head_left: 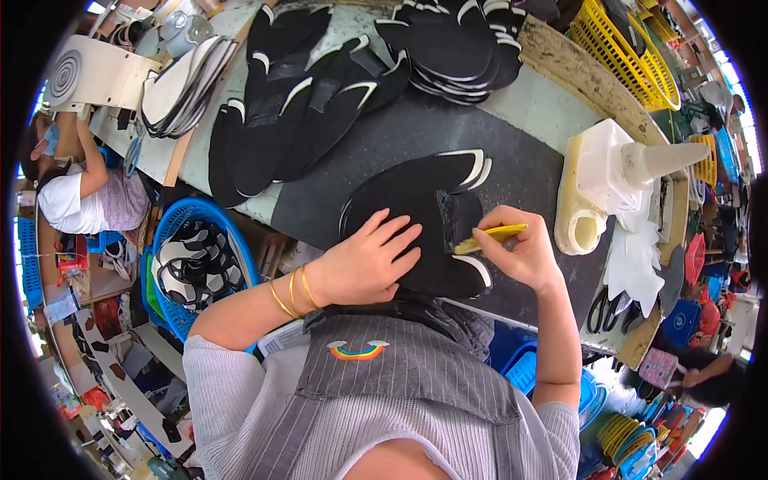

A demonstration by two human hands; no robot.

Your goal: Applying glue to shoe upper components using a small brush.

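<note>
Black shoe-upper pieces (400,186) with white edges at their tips lie on the dark work mat right in front of me. My left hand (365,260) rests on them with its fingers spread, holding nothing. A small flat yellow tool (502,233), perhaps a glue spreader, is pinched in my right hand (516,252). Its tip meets the pieces near a glossy dark strip (462,216) that looks coated. Whether one piece or several lie stacked under my left hand, I cannot tell.
More black pieces (272,140) overlap at the far left, beside a stack (448,52) at the back. A white glue container (596,180) with a cone nozzle stands right, scissors (604,310) nearby. A blue basket (186,212) stands left. Another person (92,188) sits far left.
</note>
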